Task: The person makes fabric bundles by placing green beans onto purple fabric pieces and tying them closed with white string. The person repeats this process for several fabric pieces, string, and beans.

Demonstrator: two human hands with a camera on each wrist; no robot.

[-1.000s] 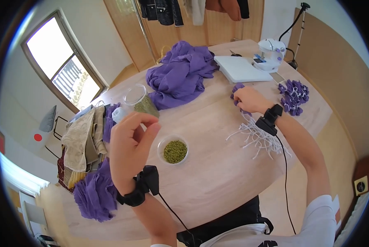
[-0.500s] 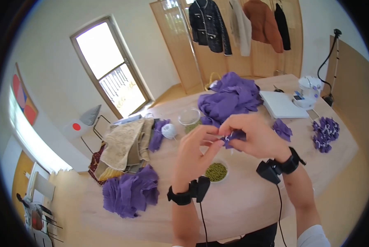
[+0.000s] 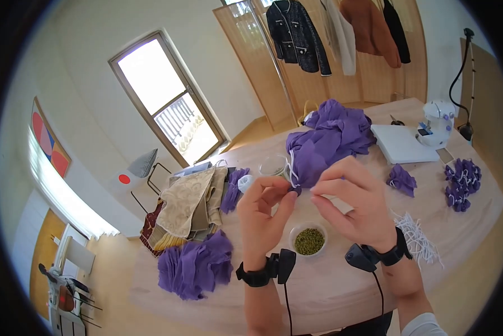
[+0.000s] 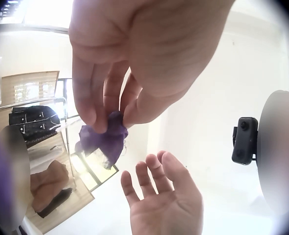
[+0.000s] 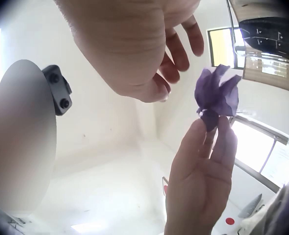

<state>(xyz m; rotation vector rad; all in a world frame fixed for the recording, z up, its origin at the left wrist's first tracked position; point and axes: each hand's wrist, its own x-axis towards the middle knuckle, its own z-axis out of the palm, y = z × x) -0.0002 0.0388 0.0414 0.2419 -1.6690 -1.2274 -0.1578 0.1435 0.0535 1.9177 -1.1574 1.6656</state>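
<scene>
A small purple cloth bundle with white string at its neck is pinched by its rounded end between the thumb and fingertips of my left hand. Its loose cloth ends fan out like petals in the right wrist view. My right hand is held beside it, fingers bent loosely and apart from the cloth, with nothing seen between them. Below both hands, a bowl of green beans stands on the table. A clear jar is partly hidden behind my left hand.
A large purple cloth lies heaped at the back. To the right are a purple piece, a pile of tied bundles, white strings and a sewing machine. Folded fabrics and gathered purple cloth lie left.
My right hand left the tabletop near the strings and came to my left hand with purple cloth. Now it has drawn apart, leaving the bundle in my left. The head view has tilted up.
</scene>
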